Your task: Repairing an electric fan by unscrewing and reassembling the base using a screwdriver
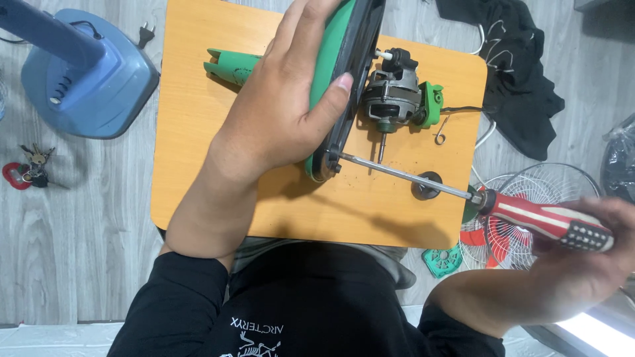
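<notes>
The right hand (pixel 589 248) is closed around the red, white-striped handle with black studded end of a long steel-shafted screwdriver (pixel 529 215); its shaft runs up and to the left, across the desk, and its tip meets the lower end of the green-and-black plastic fan housing (pixel 340 66) just beside the left thumb. The left hand (pixel 281 112) is clamped on that housing, palm over the green face, thumb pressed on the edge, holding it on its rim (long axis running from the lower end near the tip up out of the top of the frame). The left hand is thus at the work; the right sits well apart, off the desk's right edge.

Behind the housing lies a grey metal fan motor (pixel 390 92) on a green bracket, spindle pointing toward the person; a green plastic tube (pixel 231 66) lies to the left on the orange wooden desk (pixel 192 165).

Hidden: the screw itself, the housing's upper part, and the right fingertips, which are blurred.
</notes>
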